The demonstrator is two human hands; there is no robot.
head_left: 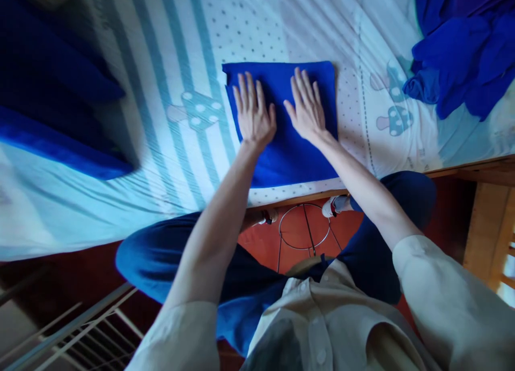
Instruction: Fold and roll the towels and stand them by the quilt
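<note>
A folded piece of blue fabric (287,156) lies flat on the patterned bed sheet (249,17), near the front edge of the bed. My left hand (254,111) rests palm down on its left side, fingers stretched out. On the right half, my right hand (306,105) presses flat too, with its fingers spread. A stretch of bare blue cloth shows between the two hands. Whatever lies under my palms is hidden. Neither hand grips anything.
A crumpled heap of blue cloth (462,65) is at the upper right of the bed. Large folded blue fabric (60,108) sits at the left. Below are a wooden bed edge (478,167), a metal ring frame (304,226) and a white rack (92,333).
</note>
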